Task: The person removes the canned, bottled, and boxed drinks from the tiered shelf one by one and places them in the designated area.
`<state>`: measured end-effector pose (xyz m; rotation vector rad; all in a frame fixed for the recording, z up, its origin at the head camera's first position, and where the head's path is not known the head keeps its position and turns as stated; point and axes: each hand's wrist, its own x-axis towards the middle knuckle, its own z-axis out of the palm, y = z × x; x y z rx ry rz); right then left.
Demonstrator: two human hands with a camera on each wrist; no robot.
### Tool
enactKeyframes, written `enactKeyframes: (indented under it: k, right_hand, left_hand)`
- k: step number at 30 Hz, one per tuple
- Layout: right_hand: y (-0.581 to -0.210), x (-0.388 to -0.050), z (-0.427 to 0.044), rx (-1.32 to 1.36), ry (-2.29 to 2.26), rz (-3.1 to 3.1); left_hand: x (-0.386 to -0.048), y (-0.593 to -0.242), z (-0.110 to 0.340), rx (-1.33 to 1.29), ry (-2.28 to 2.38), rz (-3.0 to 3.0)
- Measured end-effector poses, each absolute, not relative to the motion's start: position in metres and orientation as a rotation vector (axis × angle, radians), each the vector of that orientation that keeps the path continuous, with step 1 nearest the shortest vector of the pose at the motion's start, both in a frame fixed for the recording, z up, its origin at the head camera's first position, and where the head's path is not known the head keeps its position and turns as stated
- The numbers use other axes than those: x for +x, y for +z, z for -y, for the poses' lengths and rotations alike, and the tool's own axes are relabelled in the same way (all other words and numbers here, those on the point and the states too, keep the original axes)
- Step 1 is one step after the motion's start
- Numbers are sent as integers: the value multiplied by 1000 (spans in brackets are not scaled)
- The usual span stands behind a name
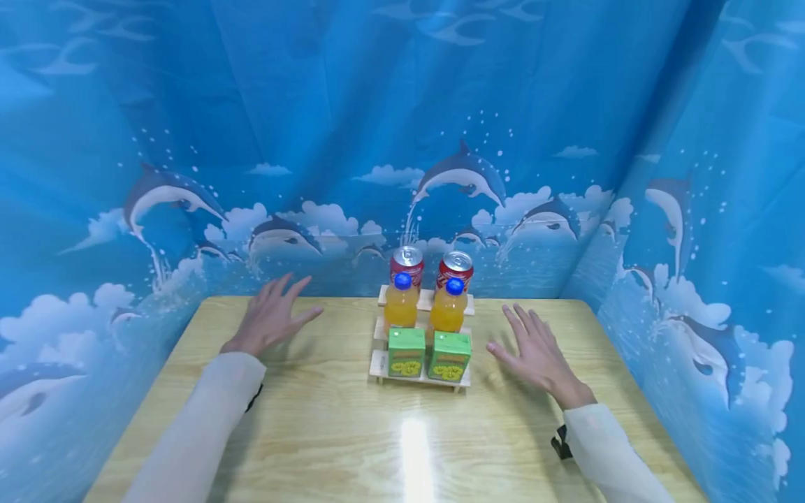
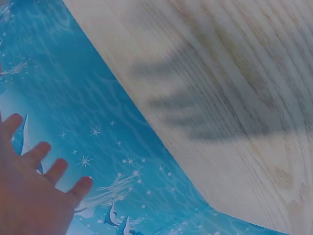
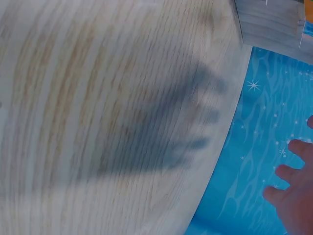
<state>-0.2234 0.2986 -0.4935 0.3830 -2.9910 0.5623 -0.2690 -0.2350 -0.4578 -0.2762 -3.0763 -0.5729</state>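
A small stepped wooden rack [image 1: 379,363] stands on the table and bears drinks in three rows. Two red cans [image 1: 407,263] [image 1: 455,269] with silver tops are at the back. In the middle are two orange drink bottles [image 1: 401,304] [image 1: 447,312] with blue caps. Two green juice boxes [image 1: 406,353] [image 1: 449,357] fill the front step. To the rack's left, my left hand [image 1: 269,320] hovers over the table with fingers spread, touching nothing. On the other side, my right hand [image 1: 534,351] is likewise spread and apart from the rack.
The light wooden table [image 1: 314,433] has rounded back corners. Blue curtains [image 1: 352,91] printed with dolphins and clouds hang behind it and along both sides. Each wrist carries a dark band under a white sleeve [image 1: 201,419]. Part of the rack's step [image 3: 271,24] shows in the right wrist view.
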Motion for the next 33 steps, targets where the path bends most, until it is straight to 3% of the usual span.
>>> enactKeyframes:
  k: [33]
  right_hand:
    - [-514,-213,-277,449,905,2988]
  left_hand:
    - [-296,-428,192,-404,-1016,2931]
